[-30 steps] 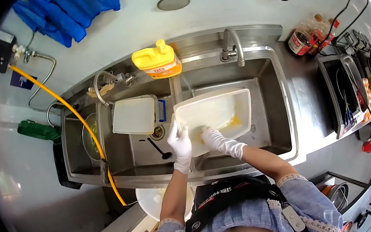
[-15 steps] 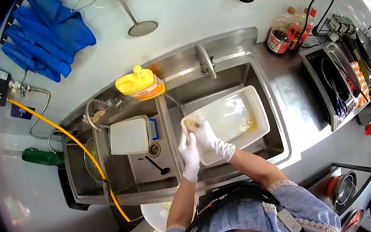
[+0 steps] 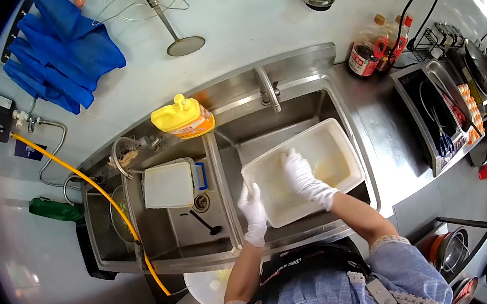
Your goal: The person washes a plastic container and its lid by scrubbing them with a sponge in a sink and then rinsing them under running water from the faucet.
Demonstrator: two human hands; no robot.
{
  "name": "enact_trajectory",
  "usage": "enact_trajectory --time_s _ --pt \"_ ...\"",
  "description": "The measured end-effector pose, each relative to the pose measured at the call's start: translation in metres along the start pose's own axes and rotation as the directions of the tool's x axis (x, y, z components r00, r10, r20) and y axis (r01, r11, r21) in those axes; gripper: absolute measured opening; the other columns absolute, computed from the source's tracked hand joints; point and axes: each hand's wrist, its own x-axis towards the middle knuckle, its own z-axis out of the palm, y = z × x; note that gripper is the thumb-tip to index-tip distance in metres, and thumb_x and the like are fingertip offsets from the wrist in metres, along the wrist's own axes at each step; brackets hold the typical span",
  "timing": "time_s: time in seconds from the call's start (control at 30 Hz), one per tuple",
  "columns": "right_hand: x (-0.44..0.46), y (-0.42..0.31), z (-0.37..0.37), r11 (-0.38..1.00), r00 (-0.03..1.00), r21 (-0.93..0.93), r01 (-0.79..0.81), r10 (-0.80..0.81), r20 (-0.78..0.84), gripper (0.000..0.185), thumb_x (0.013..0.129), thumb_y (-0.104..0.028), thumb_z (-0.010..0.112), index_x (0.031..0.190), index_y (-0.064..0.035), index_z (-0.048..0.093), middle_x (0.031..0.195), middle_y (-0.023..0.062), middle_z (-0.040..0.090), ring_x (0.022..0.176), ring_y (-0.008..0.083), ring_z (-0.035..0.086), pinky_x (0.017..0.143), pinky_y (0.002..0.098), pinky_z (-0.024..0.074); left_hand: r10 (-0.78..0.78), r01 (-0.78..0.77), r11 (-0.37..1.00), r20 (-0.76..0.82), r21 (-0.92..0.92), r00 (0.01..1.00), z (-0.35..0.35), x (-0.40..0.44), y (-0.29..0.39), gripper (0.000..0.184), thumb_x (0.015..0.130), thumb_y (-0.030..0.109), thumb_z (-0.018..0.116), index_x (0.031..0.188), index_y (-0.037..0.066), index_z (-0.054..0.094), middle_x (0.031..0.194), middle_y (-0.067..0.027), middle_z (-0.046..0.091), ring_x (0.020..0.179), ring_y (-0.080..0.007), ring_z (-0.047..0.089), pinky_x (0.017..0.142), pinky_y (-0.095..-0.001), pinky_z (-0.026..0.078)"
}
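White tub (image 3: pixel 350 154) apparently beneath right hand (image 3: pixel 301 175)

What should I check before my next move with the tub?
1. Left hand at the tub rim: ok; firmness of grip, cannot tell.
2. Right hand inside the tub: ok.
3. Right hand free of a sponge: cannot tell, the fingers hide it.
4. Tub over the right basin: ok.
5. Tub interior unmarked: not ok, a yellowish patch shows.
6. Yellow jug upright behind the basins: ok.
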Motion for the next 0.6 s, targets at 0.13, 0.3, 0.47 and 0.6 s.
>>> enact_trajectory --time_s 0.13,0.3,0.47,0.6 --pt "-0.021 -0.011 -0.06 0.94 0.909 0.115 0.32 -0.271 -0.317 0.032 0.076 -0.006 0.05 0.107 -0.0002 0.051 0.105 0.0158 0.051 0.087 0.0293 0.056 0.066 0.0376 0.0511 -0.055 0.055 0.998 -0.013 -0.025 0.998 0.0 0.008 0.009 0.037 0.086 -0.003 0.052 0.123 -0.005 0.048 0.114 -0.0069 0.057 0.096 -0.0123 0.055 0.085 -0.0252 0.044" --pt "-0.001 -0.044 -0.046 0.801 0.711 -0.119 0.587 -0.58 -0.397 0.04 0.074 -0.007 0.051 0.114 -0.0065 0.051 0.112 0.0159 0.052 0.09 0.0299 0.057 0.07 0.0361 0.0506 0.088 -0.1 0.975 0.068 0.201 0.994 0.019 -0.003 0.026 0.046 0.081 -0.012 0.046 0.127 -0.007 0.043 0.119 -0.0092 0.054 0.101 -0.014 0.053 0.091 -0.0234 0.039" --pt "0.017 0.038 -0.034 0.979 0.97 -0.088 0.185 -0.196 -0.142 0.04 0.072 -0.008 0.055 0.113 -0.0059 0.051 0.103 0.0174 0.057 0.092 0.0312 0.057 0.071 0.0367 0.0503 -0.016 0.014 0.996 0.029 0.083 0.999 0.0 -0.01 0.038 0.046 0.081 -0.011 0.045 0.126 -0.007 0.044 0.117 -0.0092 0.055 0.099 -0.0126 0.053 0.088 -0.0233 0.04" --pt "0.011 0.05 -0.055 0.954 0.878 -0.048 0.295 -0.29 -0.382 0.048 0.074 -0.004 0.053 0.12 -0.0015 0.045 0.116 0.0205 0.05 0.094 0.0333 0.057 0.072 0.0368 0.0508 0.07 -0.063 0.981 -0.034 0.182 0.997 -0.01 -0.007 0.037 0.045 0.08 -0.012 0.045 0.124 -0.007 0.046 0.111 -0.0078 0.058 0.092 -0.0116 0.055 0.082 -0.0226 0.043"
